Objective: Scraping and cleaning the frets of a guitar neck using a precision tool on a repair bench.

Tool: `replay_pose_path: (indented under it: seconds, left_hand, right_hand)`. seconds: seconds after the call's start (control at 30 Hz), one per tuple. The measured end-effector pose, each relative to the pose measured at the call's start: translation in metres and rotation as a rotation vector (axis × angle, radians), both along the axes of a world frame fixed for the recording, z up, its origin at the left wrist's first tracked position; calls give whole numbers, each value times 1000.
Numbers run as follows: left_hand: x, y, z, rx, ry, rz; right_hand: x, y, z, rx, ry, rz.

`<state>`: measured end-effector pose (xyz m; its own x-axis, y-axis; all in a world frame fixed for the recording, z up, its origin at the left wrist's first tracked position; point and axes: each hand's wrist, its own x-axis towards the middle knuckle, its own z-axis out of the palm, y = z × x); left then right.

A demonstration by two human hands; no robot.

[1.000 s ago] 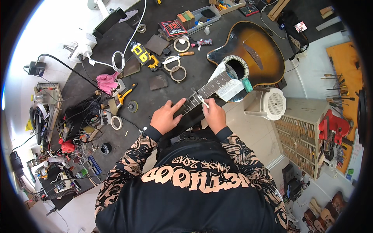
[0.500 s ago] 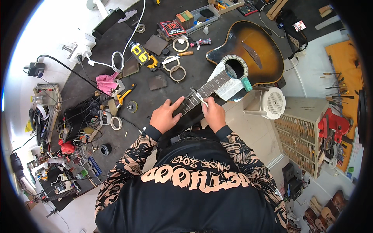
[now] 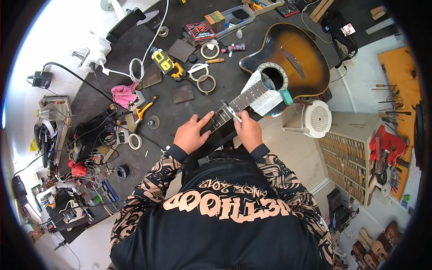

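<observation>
Right hand [image 3: 248, 130] grip stays closed on a small metal tool [image 3: 232, 111] against the guitar fretboard [image 3: 240, 100]; left hand [image 3: 191, 134] rests flat, unmoved, steadying the neck.

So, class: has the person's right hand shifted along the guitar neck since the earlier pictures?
No. The right hand sits at the same spot on the guitar neck, just as far from the sound hole as before.

Black top, patterned tan-and-black sleeves [image 3: 146, 191] (dark cuffs), pale chest lettering.
</observation>
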<state>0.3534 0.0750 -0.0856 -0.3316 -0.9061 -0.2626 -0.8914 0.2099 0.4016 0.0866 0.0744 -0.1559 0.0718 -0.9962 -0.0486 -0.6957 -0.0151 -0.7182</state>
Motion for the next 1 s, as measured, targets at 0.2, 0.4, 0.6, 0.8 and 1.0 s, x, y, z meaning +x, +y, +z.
replay_pose_path:
  seconds: [0.2,0.4,0.6,0.8,1.0]
  left_hand:
    - [-1,2,2,6,-3,-21]
    - [-7,7,4,18,-4,-38]
    - [-10,13,3,24,9,-61]
    - [-12,17,5,37,8,-102]
    - [-10,15,3,48,9,-91]
  right_hand:
    - [-2,3,-4,7,5,2]
    - [-5,13,-13,-36,-6,-30]
    - [-13,22,-11,-1,-1,-21]
    - [-19,32,-12,12,16,-19]
    - [-18,32,-10,29,-5,-31]
